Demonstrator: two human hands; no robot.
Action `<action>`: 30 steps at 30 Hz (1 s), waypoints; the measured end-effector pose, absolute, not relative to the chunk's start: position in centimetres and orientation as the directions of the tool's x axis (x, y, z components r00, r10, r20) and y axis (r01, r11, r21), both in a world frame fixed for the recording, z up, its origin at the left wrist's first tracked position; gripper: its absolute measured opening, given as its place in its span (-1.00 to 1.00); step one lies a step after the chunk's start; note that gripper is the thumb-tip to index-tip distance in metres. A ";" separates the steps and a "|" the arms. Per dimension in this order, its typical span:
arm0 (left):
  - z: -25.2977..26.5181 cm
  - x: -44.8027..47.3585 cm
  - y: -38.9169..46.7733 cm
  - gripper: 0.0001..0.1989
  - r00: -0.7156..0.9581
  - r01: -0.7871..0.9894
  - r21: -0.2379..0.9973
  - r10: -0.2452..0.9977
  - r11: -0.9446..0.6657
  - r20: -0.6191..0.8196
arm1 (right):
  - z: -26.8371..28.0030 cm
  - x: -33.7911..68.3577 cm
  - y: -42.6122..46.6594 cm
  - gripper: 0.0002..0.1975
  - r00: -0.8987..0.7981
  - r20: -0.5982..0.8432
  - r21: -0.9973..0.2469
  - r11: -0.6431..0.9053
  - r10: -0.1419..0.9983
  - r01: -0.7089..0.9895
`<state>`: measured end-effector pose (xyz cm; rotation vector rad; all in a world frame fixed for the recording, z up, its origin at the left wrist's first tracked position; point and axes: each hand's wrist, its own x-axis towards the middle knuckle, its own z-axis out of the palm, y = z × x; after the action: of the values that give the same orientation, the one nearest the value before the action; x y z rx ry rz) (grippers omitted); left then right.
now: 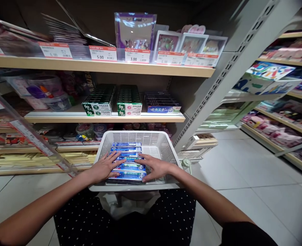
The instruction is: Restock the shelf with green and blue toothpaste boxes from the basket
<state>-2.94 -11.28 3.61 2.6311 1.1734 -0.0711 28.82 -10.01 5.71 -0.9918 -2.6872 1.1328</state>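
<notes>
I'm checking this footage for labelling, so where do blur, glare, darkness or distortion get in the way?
Head view: the upper-left price tag is smeared; glare streaks the purple-edged package; the space behind it is dark; the right-hand upright slants, probably from lens and camera angle. Also head view: left hand, right hand and blue boxes show clearly, though the boxes' small print is unreadable.

A white basket (154,138) holds blue boxes (130,175) in a row — the wooden-edged shelf (104,119) (beyond it) carries green-and-white boxes (129,106).
</notes>
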 end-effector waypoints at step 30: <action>1.2 -1.2 -3.9 -0.03 0.154 0.779 0.619 0.988 -0.104 -0.028 | 1.2 30.5 -3.0 -0.01 -0.425 -0.089 -0.902 0.108 0.901 0.417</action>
<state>-1.17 -3.92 1.15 1.9386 1.6756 0.5499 30.52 -2.96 1.23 -1.2795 -1.8981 1.2848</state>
